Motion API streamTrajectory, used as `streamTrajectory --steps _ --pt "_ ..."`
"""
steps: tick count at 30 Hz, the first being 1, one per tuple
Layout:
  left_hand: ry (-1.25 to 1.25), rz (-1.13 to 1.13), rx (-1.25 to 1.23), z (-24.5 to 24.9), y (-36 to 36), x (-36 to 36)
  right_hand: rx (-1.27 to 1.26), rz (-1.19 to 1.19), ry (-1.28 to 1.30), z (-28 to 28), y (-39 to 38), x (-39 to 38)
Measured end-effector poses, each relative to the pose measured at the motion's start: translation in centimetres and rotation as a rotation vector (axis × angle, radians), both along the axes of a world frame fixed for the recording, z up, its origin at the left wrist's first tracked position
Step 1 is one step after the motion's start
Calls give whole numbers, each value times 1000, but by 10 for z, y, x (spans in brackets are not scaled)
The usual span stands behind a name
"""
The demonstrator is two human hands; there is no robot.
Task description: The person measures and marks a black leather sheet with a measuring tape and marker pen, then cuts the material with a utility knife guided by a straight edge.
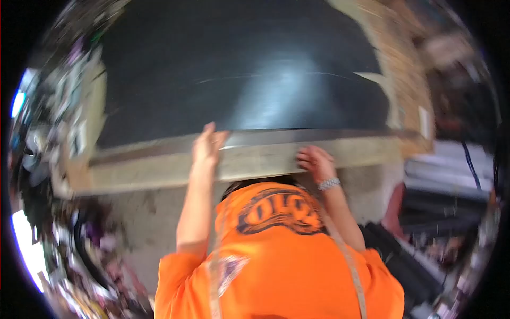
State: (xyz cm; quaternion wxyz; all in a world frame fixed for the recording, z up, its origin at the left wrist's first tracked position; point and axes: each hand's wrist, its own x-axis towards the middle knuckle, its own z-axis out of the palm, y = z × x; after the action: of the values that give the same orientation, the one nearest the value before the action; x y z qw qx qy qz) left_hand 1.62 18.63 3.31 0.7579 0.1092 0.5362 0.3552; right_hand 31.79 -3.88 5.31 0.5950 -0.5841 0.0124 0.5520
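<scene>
My left hand [209, 145] rests at the front edge of a large dark sheet [170, 74], its fingers apart and pointing up over the metal-looking strip [255, 137] along that edge. My right hand [317, 162], with a band at the wrist, is over the pale front rail [249, 160] of the table, its fingers curled. Whether anything small lies inside those curled fingers is hidden by blur. A bright reflection shows on the sheet between and beyond the hands.
Wooden board [406, 69] borders the sheet on the right. Dark rolls [398, 255] and pale stacked panels [446, 165] lie at the lower right. Blurred clutter fills the left side. Grey floor [151, 228] shows below the rail.
</scene>
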Motion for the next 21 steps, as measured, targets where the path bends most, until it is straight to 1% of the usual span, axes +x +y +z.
streamTrajectory --steps 1,2,3,4,5,7,9,10,11,12,13,14,15,17,18,19,20,21 --pt "54 80 85 -3 -9 8 -29 -11 21 8 2 -1" --pt "97 41 42 18 -12 15 -21 -3 20 15 1 1" --pt "51 54 82 -11 -9 6 7 62 -11 1 -6 7" --pt "26 36 136 -5 -13 5 -39 19 -77 10 -4 7" --pt "12 79 133 -6 -14 5 -31 -13 -44 12 -7 12" --pt "105 90 79 -17 -8 4 -47 -12 -71 18 -18 29" --pt "182 106 66 -17 -7 10 -35 -5 -79 27 -22 43" --pt "223 128 63 -17 -6 12 -32 -13 -114 28 -27 58" --pt "258 144 94 -5 -10 8 -50 -30 -160 43 -29 70" --pt "293 157 125 6 -19 16 -14 -59 -236 37 -38 97" --pt "331 164 156 9 -25 23 9 -82 -353 42 -45 126" --pt "383 213 180 5 -26 26 -17 -159 -395 51 -49 156" --pt "449 213 232 1 -25 22 -16 -188 -507 59 -54 190" --pt "583 222 340 -3 -20 20 -83 -335 -614 54 -68 263" --pt "652 250 410 13 -20 33 -141 -379 -696 49 -76 298" --pt "728 279 478 38 -21 42 -187 -366 -828 49 -83 327" --pt "748 287 462 48 -17 42 -148 -379 -878 31 -89 362" --pt "787 293 461 63 -18 45 -186 -342 -990 25 -95 389"
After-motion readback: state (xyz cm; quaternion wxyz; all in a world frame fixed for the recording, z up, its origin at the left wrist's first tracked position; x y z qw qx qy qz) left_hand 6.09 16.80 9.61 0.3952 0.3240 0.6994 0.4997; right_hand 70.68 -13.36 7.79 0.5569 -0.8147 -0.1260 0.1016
